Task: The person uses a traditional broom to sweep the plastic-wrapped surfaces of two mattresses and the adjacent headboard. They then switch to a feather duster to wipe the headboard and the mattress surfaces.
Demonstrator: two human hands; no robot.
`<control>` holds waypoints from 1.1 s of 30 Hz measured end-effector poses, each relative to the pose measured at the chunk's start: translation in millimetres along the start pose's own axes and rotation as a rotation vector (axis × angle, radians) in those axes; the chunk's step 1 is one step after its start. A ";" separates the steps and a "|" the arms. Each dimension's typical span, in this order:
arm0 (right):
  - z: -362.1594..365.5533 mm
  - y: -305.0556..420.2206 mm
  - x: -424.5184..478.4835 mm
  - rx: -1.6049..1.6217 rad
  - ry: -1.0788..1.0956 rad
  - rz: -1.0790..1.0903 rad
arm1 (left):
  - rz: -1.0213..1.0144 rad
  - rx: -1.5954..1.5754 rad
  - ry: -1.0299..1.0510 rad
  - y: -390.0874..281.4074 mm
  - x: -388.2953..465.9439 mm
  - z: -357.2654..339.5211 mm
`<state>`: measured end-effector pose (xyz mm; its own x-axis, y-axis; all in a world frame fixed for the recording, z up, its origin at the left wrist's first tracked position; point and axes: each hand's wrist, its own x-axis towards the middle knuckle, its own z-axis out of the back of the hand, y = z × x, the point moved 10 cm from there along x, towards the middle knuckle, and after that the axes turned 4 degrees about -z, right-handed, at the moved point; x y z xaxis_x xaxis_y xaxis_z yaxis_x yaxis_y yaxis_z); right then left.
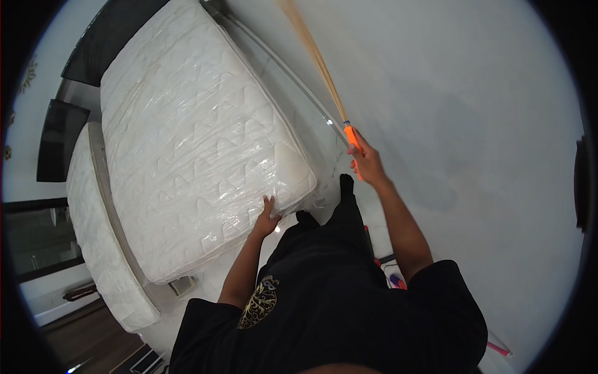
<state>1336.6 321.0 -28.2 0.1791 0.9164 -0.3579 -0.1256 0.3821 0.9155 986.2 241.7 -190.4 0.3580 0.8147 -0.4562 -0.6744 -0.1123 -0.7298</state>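
Note:
My right hand [366,161] is closed around the orange handle of a stick broom [322,65]; its thin tan bristles reach upward beside the pale wall, their far end blurred. My left hand [267,220] rests with fingers apart at the near edge of a white quilted mattress [201,140], which is wrapped in clear plastic. That mattress fills the left middle of the view, its near right corner between my two hands.
Left of the wrapped mattress stands another pale mattress [105,224]. Dark panels [117,39] lie beyond. The wall [458,140] runs along my right, with a skirting strip [289,68] at its foot. A pink-ended stick [500,349] is at lower right.

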 end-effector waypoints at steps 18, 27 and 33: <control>-37.3 -84.7 97.6 0.326 0.210 -0.398 | 0.451 0.188 -0.242 -4.8 18.6 -14.8; -70.3 -263.4 39.7 -0.098 0.464 -1.092 | 0.425 -0.138 -0.393 -10.4 -25.1 -65.0; -80.6 -199.9 118.2 -0.018 0.521 -0.816 | 0.655 -0.480 -0.153 25.2 -53.1 -129.7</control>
<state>1304.2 362.5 -268.3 -0.2372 0.3046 -0.9225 -0.1699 0.9219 0.3481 1034.0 121.8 -250.6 -0.1271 0.5647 -0.8154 -0.3546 -0.7936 -0.4944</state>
